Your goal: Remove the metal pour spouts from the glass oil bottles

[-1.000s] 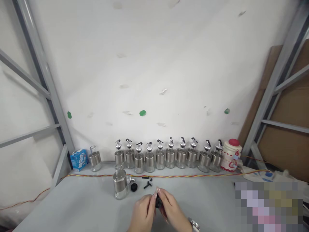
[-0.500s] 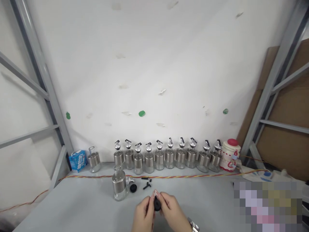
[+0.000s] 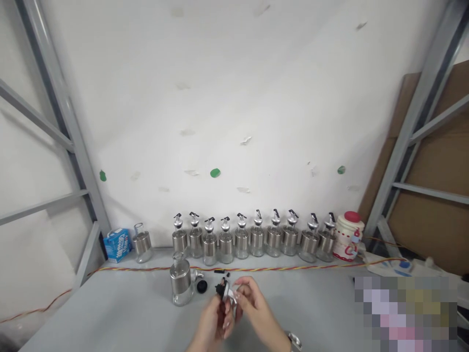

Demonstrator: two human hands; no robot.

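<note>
Pourer top [image 3: 226, 292], held above table [image 3: 146, 313]: your left hand [image 3: 212, 317] grips it from below, seemingly to steady it; your right hand [image 3: 254, 304] pinches silver spout [image 3: 232, 296], likely for fine control.

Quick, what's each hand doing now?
Left hand: closed, holding a black-and-silver pourer.
Right hand: at the pourer's silver end; grip can't be told.

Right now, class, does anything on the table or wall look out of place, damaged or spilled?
The wall bears torn-looking marks and green patches, perhaps damage. The bottle beside the blue carton is open-topped, unlike the ten spouted bottles nearby. No spill shows.
</note>
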